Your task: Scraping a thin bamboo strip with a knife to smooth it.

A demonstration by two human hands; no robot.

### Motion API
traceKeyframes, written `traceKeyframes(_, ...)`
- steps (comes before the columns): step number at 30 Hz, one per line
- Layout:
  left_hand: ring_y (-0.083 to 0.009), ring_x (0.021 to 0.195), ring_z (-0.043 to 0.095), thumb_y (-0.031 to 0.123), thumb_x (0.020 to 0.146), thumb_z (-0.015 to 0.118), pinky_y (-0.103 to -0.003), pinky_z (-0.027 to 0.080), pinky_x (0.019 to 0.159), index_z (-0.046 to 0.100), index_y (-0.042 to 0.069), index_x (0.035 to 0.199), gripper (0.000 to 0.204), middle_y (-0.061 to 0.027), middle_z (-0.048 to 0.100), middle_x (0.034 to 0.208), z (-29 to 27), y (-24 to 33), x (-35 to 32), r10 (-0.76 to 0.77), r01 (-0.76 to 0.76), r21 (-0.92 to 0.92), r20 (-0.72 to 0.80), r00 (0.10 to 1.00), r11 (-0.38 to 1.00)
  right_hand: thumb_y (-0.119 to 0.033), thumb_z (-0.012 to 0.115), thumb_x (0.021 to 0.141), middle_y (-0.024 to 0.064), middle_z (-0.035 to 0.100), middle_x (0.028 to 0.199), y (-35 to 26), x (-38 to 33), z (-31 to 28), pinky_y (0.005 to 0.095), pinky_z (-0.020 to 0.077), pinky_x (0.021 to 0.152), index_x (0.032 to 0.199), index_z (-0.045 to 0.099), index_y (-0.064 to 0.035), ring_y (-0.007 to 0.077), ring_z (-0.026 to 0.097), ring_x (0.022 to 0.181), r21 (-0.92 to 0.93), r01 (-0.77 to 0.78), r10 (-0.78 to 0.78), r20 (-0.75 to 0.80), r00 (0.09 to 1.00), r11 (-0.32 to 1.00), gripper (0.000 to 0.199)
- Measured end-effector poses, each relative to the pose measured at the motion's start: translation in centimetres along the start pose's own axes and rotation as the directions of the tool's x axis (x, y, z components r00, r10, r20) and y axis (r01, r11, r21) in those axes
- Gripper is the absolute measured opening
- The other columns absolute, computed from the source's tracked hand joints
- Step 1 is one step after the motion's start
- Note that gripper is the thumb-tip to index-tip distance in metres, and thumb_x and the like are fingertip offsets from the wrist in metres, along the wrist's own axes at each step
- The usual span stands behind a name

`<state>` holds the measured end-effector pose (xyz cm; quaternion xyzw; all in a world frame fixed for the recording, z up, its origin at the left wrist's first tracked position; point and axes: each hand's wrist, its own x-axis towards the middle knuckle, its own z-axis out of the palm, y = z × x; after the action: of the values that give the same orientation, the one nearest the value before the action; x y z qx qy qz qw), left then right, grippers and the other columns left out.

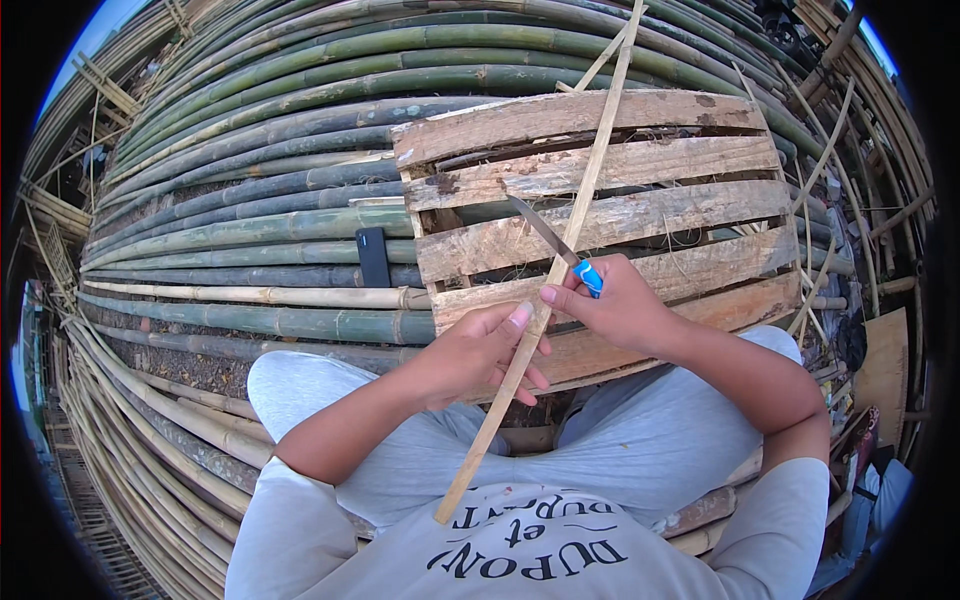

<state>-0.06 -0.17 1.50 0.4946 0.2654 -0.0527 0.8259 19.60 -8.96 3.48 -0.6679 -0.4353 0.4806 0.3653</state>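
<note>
A long thin bamboo strip (585,190) runs from my lap up past the wooden pallet (640,220). My left hand (480,350) grips the strip near its lower half. My right hand (615,305) holds a knife with a blue handle (588,277); its dark blade (540,228) lies against the strip, pointing up and left. My right thumb presses on the strip just above my left hand. I sit with grey-clad knees on either side of the strip.
A large stack of green and brown bamboo poles (280,200) fills the ground ahead and to the left. A small black rectangular object (373,256) rests on the poles. Thin bamboo slivers (825,160) and scraps lie at the right.
</note>
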Motion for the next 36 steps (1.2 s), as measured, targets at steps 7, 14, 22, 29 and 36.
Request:
traceKeyframes(7,-0.013,0.054,0.055,0.045,0.105,0.036,-0.024,0.042,0.046,0.048,0.005,0.124,0.045,-0.0055,0.059,0.08,-0.5,-1.0,0.1,-0.037,0.076,-0.333,0.123,0.992,0.94,-0.032,0.069,0.092,-0.0018,0.052,0.056,0.4,0.2,0.3,0.0264,0.0357,0.049,0.078,0.068,-0.0003,0.0054,0.043,0.054,-0.102,0.121,-0.13,-0.085,0.988,0.987,0.035)
traceKeyframes(14,-0.0174,0.07,0.067,0.036,0.103,0.047,-0.024,0.053,0.048,0.045,0.005,0.123,0.037,-0.0091,0.064,0.085,0.5,0.2,-0.1,0.027,-0.055,-0.296,-0.097,0.995,0.953,-0.032,0.07,0.092,-0.0033,0.049,0.057,0.2,0.1,-0.2,0.0259,0.0326,0.045,0.082,0.064,-0.0023,0.0051,0.041,0.05,-0.041,-0.016,0.012,-0.087,0.996,0.999,0.032)
traceKeyframes(22,-0.0202,0.088,0.071,0.023,0.098,0.059,-0.03,0.063,0.061,0.063,-0.005,0.112,0.031,-0.015,0.069,0.101,-1.5,0.5,0.3,0.144,-0.159,-0.049,-0.225,0.964,0.986,-0.022,0.067,0.094,-0.0057,0.038,0.06,0.9,0.3,-1.4,0.0251,0.0212,0.041,0.087,0.05,-0.0077,0.0044,0.03,0.045,0.439,-0.204,0.165,0.125,0.978,0.875,0.024)
traceKeyframes(29,-0.0158,0.083,0.071,0.014,0.094,0.065,-0.026,0.059,0.059,0.067,-0.005,0.108,0.024,-0.0122,0.072,0.093,-0.9,0.6,0.0,0.259,-0.212,0.21,-0.232,0.937,0.954,-0.021,0.065,0.095,-0.0054,0.037,0.055,0.8,0.4,-1.5,0.0262,0.0214,0.042,0.087,0.05,-0.0063,0.0059,0.029,0.044,0.481,-0.228,0.178,0.149,0.973,0.846,0.022)
traceKeyframes(36,-0.0102,0.077,0.07,0.015,0.095,0.065,-0.021,0.054,0.055,0.068,-0.003,0.104,0.021,-0.0077,0.072,0.088,-0.6,0.2,0.1,0.352,-0.248,0.364,-0.255,0.901,0.898,-0.021,0.065,0.095,-0.0055,0.036,0.055,0.9,0.4,-1.5,0.0264,0.0229,0.043,0.089,0.051,-0.0061,0.0061,0.029,0.044,0.456,-0.218,0.169,0.147,0.975,0.863,0.022)
